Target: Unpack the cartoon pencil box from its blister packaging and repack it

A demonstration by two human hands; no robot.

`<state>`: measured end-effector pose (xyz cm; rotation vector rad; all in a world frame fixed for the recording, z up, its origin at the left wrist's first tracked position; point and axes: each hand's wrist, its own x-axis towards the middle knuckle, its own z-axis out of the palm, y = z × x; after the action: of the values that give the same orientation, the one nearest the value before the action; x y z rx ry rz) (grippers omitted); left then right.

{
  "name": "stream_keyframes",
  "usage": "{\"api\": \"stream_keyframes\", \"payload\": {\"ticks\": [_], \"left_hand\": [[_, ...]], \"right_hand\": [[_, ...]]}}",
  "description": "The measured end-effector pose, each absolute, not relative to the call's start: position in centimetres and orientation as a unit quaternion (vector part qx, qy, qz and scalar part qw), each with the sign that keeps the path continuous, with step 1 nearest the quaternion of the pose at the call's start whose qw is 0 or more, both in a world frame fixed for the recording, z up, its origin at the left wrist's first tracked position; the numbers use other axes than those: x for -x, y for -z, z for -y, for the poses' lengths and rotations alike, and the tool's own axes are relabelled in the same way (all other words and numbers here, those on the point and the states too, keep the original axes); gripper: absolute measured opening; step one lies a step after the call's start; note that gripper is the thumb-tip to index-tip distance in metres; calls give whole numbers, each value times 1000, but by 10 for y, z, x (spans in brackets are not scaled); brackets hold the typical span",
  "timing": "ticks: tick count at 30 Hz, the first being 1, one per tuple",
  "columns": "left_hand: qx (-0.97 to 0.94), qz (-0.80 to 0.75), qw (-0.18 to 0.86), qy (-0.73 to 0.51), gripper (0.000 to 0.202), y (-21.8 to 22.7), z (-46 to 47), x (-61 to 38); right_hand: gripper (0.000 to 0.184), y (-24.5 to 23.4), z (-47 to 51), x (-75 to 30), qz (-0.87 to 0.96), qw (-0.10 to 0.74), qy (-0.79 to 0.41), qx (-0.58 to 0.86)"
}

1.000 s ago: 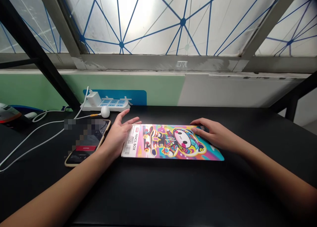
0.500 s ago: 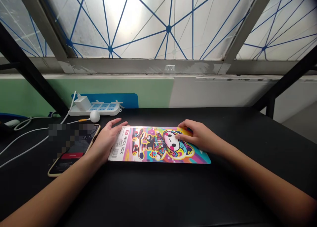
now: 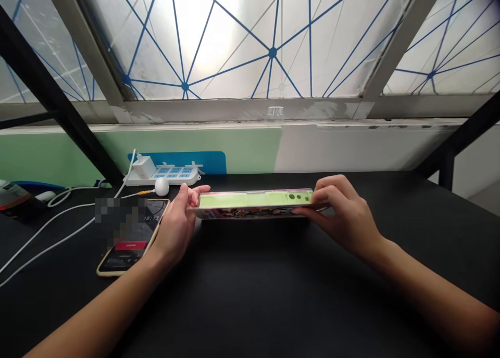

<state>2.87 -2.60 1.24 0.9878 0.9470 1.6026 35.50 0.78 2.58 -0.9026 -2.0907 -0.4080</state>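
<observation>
A pencil box (image 3: 244,199) is held a little above the black tabletop, tipped so its long light-green side shows. Dark round spots mark the green side's right part, and the printed face below appears only as a narrow strip. At the box's left end, my left hand (image 3: 182,217) is closed on it, with some fingers hidden behind. My right hand (image 3: 344,212) pinches the right end, thumb low at the front and fingers over the top edge.
A phone (image 3: 133,235) lies on the black table (image 3: 250,295) beside my left forearm. Behind it are a white power strip (image 3: 183,175), a round white plug-like piece (image 3: 161,186) and white cables (image 3: 50,207). Black slanted bars (image 3: 74,113) flank the window.
The pencil box has turned from its printed face lying toward me to its green side, and it has risen off the table. My right hand has changed from resting on top to pinching.
</observation>
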Motion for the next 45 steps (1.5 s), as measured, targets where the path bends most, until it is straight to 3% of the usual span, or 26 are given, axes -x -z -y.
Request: {"api": "stream_keyframes", "payload": {"ticks": [3, 6, 13, 15, 18, 22, 27, 32, 36, 45], "left_hand": [[-418, -421, 489, -639, 37, -17, 28, -23], [-483, -488, 477, -549, 25, -23, 30, -17], [-667, -541, 392, -331, 64, -22, 32, -5], [-696, -542, 358, -306, 68, -21, 31, -4], [-727, -540, 327, -269, 71, -21, 31, -4], [-762, -522, 283, -258, 67, -18, 31, -5], [-796, -481, 230, -286, 64, -13, 32, -10], [-841, -430, 99, -313, 77, -11, 35, -18], [-859, -410, 8, -306, 86, -13, 37, -20], [-791, -464, 7, -399, 74, -17, 28, -8]], "right_hand": [[23, -26, -1, -349, 835, 372, 166, 371], [22, -29, 4, -346, 845, 313, 92, 424], [69, -17, 2, -346, 912, 129, 14, 389], [71, -16, 2, -346, 917, 118, -13, 381], [60, -22, 4, -345, 914, 107, -79, 382], [51, -28, 3, -345, 899, 120, -116, 404], [56, -21, -15, -357, 867, 194, -93, 449], [66, -17, -33, -372, 812, 218, -136, 524], [61, -25, -33, -374, 786, 251, -187, 533], [62, -35, -26, -372, 790, 324, -163, 495]]}}
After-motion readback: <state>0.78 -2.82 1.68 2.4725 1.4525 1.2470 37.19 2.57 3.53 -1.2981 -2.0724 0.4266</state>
